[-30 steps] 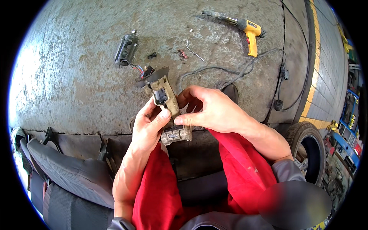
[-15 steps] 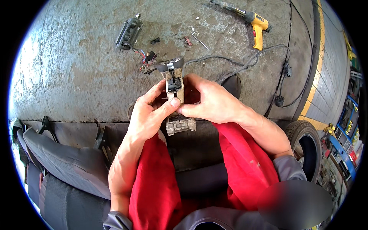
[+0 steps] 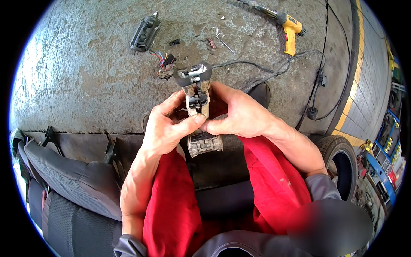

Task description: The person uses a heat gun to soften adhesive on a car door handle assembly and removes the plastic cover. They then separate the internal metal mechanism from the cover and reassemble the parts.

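Between my knees I hold the dirty pale housing of a cordless power tool point(image 3: 191, 108), its dark, open-topped end pointing away from me. Black and metal parts show in the gap along its middle, and its wide, grimy foot point(image 3: 205, 144) juts toward my lap. My left hand point(image 3: 168, 124) is closed round the left side, thumb across the handle. From the right, my right hand point(image 3: 239, 110) grips the other side, its thumb close to the left thumb. The fingers behind the housing are mostly hidden.
A yellow heat gun point(image 3: 291, 36) lies at the far right, near a black cable point(image 3: 314, 98). Beyond my hands are a dark motor-like part point(image 3: 145, 33), loose coloured wires point(image 3: 164, 62) and a hex key point(image 3: 225, 43). A car seat point(image 3: 77, 171) stands left, a tyre point(image 3: 341, 165) right.
The power tool housing has tilted in my hands, so its dark open end shows more from above and its foot sits slightly lower in view. Both hands keep their hold.
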Motion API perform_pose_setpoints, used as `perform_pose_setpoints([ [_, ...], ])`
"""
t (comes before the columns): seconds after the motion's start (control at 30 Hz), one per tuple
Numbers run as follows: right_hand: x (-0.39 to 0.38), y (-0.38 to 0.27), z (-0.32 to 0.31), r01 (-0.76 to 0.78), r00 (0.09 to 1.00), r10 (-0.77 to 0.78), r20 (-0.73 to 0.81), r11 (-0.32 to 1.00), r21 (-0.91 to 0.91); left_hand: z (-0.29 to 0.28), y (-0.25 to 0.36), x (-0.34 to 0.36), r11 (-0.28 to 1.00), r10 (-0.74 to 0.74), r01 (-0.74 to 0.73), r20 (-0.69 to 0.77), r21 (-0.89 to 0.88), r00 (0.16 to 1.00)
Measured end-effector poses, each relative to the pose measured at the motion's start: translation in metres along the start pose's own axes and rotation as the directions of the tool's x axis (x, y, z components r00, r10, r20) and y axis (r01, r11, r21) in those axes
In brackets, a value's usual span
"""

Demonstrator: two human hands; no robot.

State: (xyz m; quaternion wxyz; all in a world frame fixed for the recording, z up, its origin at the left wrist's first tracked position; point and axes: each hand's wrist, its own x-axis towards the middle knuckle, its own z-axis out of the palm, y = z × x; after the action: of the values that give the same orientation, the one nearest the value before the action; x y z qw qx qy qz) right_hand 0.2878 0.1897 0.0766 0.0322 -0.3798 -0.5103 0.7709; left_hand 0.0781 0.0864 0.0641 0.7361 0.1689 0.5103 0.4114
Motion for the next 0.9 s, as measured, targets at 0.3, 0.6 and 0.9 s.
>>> perform_pose_setpoints([
  [0.3,0.0,0.0,-0.004,0.057,0.998,-0.06,-0.004,0.97,-0.237,-0.008,-0.002,0.004,0.975,0.06,-0.072,0.064,0.21,0.996],
  [0.6,-0.007,0.007,-0.026,-0.067,0.993,0.045,0.112,0.978,0.197,-0.018,0.016,-0.004,0.941,0.261,-0.269,0.069,0.207,0.963],
  [0.9,-0.011,0.007,-0.025,0.132,0.99,-0.12,-0.069,0.968,0.213,0.014,0.046,-0.029,0.527,0.181,-0.186,0.105,0.829,0.978],
])
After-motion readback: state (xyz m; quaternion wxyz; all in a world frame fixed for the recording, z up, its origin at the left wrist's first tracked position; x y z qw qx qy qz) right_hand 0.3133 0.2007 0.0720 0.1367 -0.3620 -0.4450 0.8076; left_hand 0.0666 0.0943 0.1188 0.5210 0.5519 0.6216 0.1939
